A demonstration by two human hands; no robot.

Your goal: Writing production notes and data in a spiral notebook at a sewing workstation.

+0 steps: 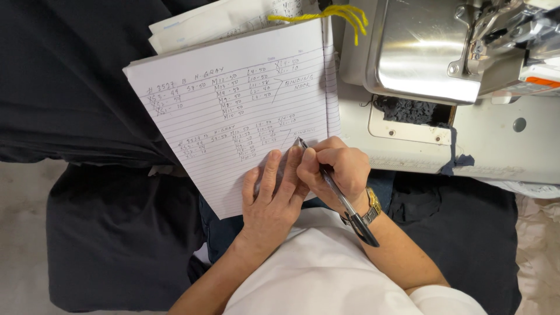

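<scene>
From my head camera, looking straight down: my right hand (335,172) is closed around a dark pen (337,192), fingers curled tight on its barrel, the tip set down on the lined notebook page (233,111) near its lower right part. The pen's back end slants over my wrist, across the gold-and-silver wristwatch (368,209) I wear there.

My left hand (271,195) lies flat on the lower edge of the same page, fingers stretched out and together, holding nothing, just pressing the paper down. Its fingertips touch my right hand's knuckles beside the pen tip.

The notebook rests tilted on my lap, its page carrying two blocks of handwritten rows in columns. Under its top edge more loose sheets (216,17) stick out, and a yellow cord (335,13) loops off the top right corner.

Just to the right of the notebook stands a sewing machine (443,46) with a shiny metal housing, on a pale bed (496,146); a patch of dark knitted fabric (411,111) sits in an opening under it. Dark cloth (70,76) is heaped to the left and spreads over my knees. My white shirt (315,274) fills the lower middle.
</scene>
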